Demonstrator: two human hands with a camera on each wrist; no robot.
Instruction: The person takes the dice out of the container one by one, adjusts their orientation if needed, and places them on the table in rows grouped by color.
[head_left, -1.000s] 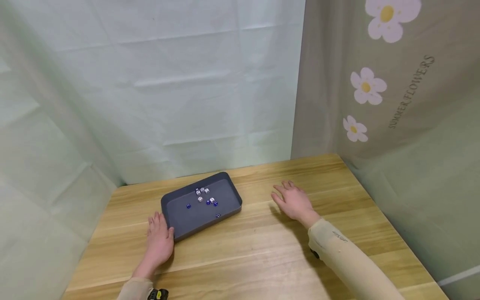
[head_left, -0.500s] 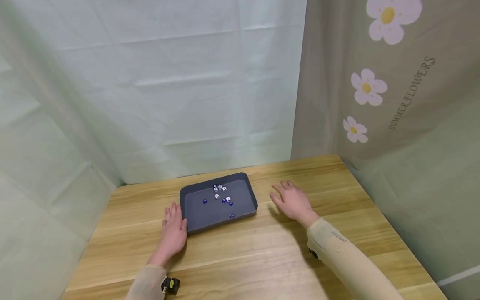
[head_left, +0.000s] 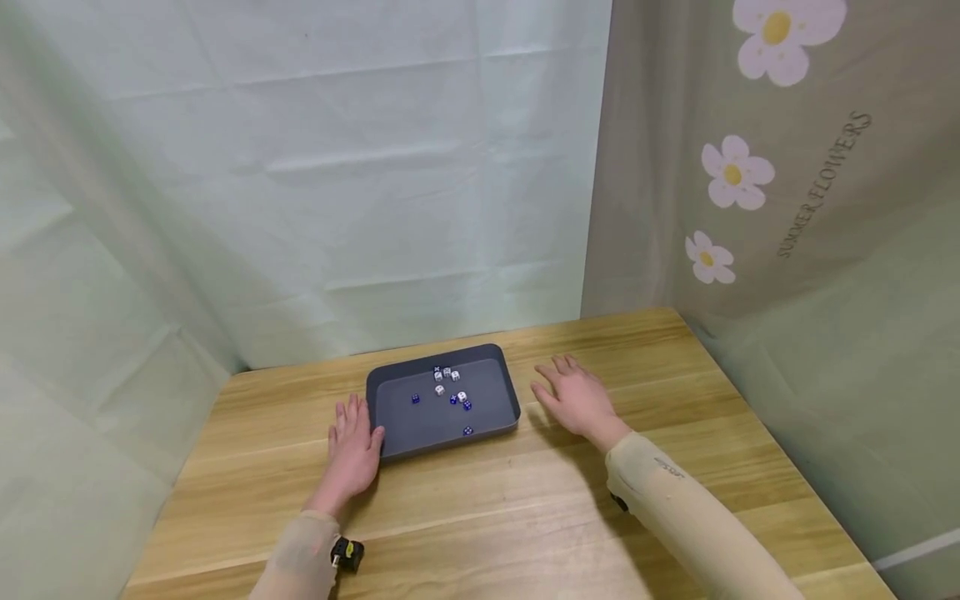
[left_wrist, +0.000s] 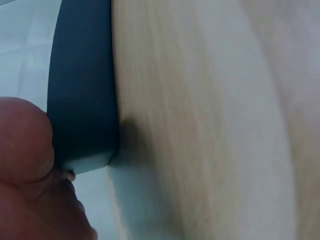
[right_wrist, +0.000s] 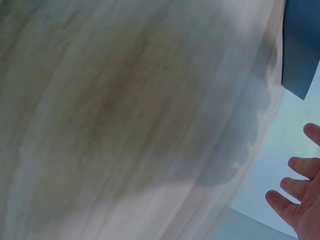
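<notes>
A shallow dark grey tray [head_left: 397,442] lies on the wooden table, with several blue dice [head_left: 416,399] and several white dice [head_left: 439,390] scattered in it. My left hand [head_left: 353,454] rests against the tray's left end, fingers extended, thumb at its near left corner. In the left wrist view the thumb [left_wrist: 25,140] meets the tray's outer wall [left_wrist: 82,90]. My right hand [head_left: 576,398] hovers over the table a short way right of the tray, fingers spread and holding nothing. The right wrist view shows its fingers [right_wrist: 295,189] apart from the tray's corner [right_wrist: 300,65].
The wooden table [head_left: 480,533] extends on all sides of the tray. A pale curtain [head_left: 390,183] hangs behind its back edge, and a taupe curtain with white flowers [head_left: 737,172] stands at the right. Each wrist wears a small black camera [head_left: 347,553].
The tray has slid right across the table with my left hand at its end, turning slightly, dice riding along. My right hand has shifted slightly left towards it.
</notes>
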